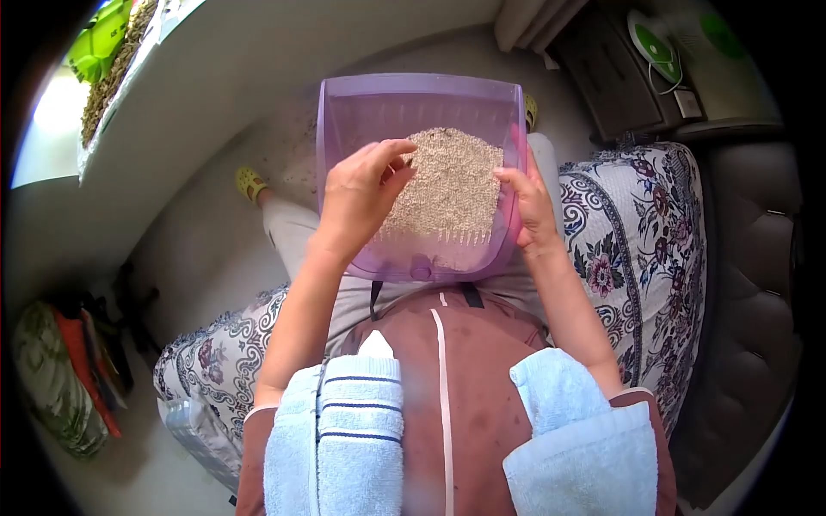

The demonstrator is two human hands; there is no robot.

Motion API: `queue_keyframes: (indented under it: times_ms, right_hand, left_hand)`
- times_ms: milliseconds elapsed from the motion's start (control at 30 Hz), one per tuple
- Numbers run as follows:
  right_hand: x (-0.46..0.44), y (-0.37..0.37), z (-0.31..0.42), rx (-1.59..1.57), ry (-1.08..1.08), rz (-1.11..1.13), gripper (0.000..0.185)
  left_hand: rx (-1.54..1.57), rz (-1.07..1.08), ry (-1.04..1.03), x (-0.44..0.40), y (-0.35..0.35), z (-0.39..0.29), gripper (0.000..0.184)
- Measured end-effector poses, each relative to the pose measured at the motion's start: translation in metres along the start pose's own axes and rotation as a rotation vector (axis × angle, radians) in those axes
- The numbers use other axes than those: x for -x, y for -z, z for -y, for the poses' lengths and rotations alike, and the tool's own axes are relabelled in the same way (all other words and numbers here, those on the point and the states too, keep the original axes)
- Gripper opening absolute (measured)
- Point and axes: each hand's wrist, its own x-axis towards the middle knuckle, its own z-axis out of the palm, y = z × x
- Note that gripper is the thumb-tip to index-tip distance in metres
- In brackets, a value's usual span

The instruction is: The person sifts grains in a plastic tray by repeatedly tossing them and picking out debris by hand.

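A translucent purple plastic scoop-shaped tray (422, 83) rests over my lap, tilted toward me. Pale beige grains (456, 185) are heaped inside it, with a few darker specks among them. My right hand (532, 202) grips the tray's right side wall, the thumb over the rim and the fingers outside. Above the left part of the grain heap, my left hand (366, 185) has its thumb and fingers drawn together. A tiny dark bit shows at those fingertips, too small to name.
I sit on a bed with a floral cover (619, 232); a dark padded headboard (753, 249) stands at right. A nightstand (607, 69) holds a green-and-white device (654, 47). Light blue towels (361, 439) hang over my shoulders. Bags (60, 378) lie at lower left.
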Motion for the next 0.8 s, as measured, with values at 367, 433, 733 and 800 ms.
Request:
queue_keyframes:
  times_ms: [367, 433, 733, 800]
  right_hand:
    - [-0.004, 0.01, 0.002, -0.032, -0.043, -0.035, 0.068]
    - [-0.008, 0.01, 0.007, -0.029, -0.028, -0.021, 0.069]
    - [-0.026, 0.018, 0.009, 0.013, -0.074, 0.031, 0.068]
    - [-0.042, 0.027, -0.001, 0.022, -0.121, 0.065, 0.069]
  left_hand:
    - [-0.045, -0.077, -0.271, -0.009, 0.027, 0.003, 0.021]
    - [0.189, -0.304, -0.03, -0.004, 0.045, 0.025, 0.026]
    - [1.31, -0.152, 0.521, 0.026, -0.004, 0.077, 0.063]
    - [1.261, -0.285, 0.545, 0.03, -0.019, 0.065, 0.06]
